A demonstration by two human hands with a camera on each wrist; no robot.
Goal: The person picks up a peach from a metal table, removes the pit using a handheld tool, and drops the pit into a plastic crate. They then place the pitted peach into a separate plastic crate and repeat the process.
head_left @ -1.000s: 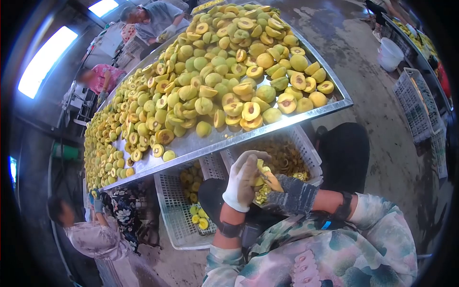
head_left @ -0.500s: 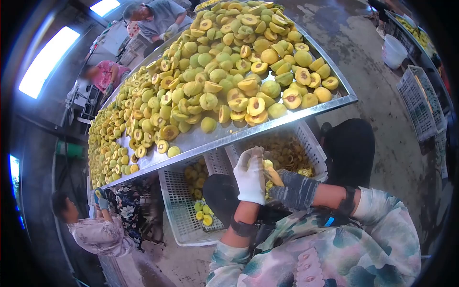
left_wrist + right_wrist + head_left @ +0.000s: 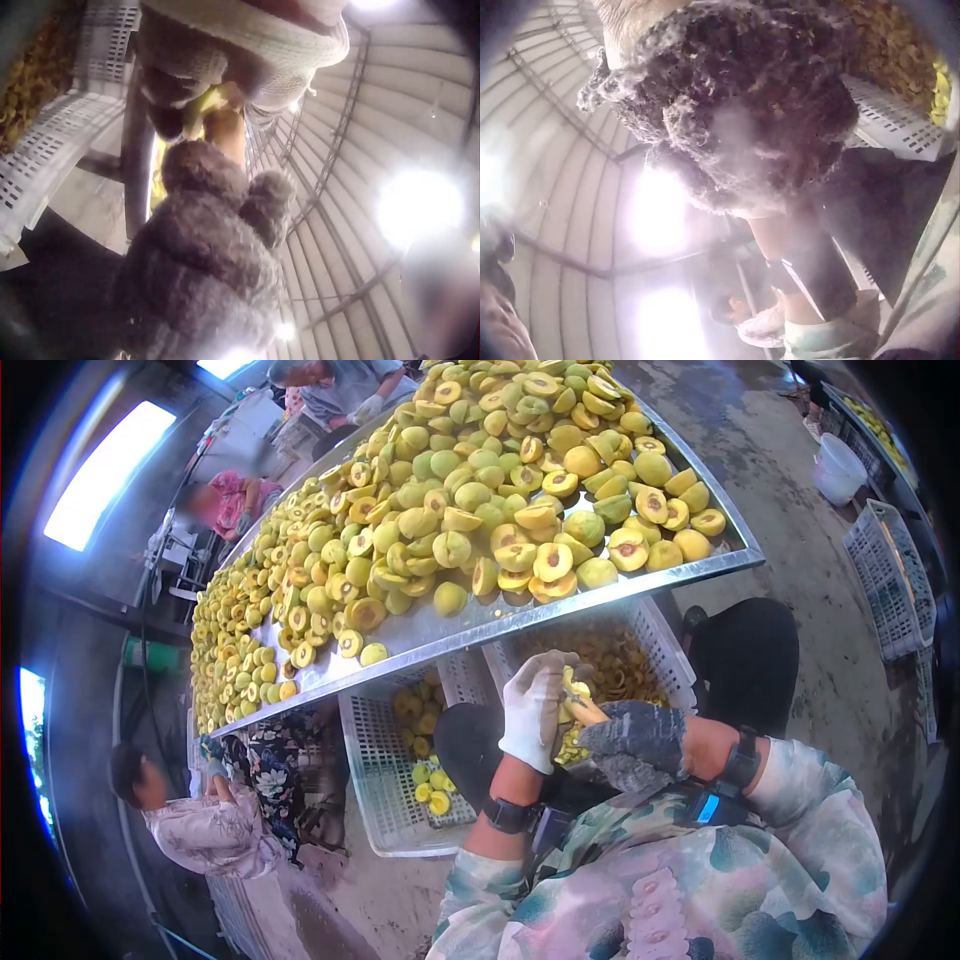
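Observation:
My left hand, in a white glove with soiled fingers, curls around a yellow-green piece of fruit, probably a peach half. Most of that piece is hidden by the fingers. My right hand, in a fuzzy dark grey knitted glove, grips a tool with a wooden handle; its working end is hidden against the fruit. In the left wrist view the grey glove sits below the white glove, with the handle between them. The grey glove fills the upper right wrist view, covering the tool.
A metal-rimmed table heaped with halved yellow fruit stands ahead. Below my hands is a white crate of brownish scraps; another crate with fruit stands left. Other people work around the table, one close on the left.
The scene has shifted right and slightly up in the head view. Both hands stay close together over the crate, with the left hand turned a little and the right glove changing its angle on the tool.

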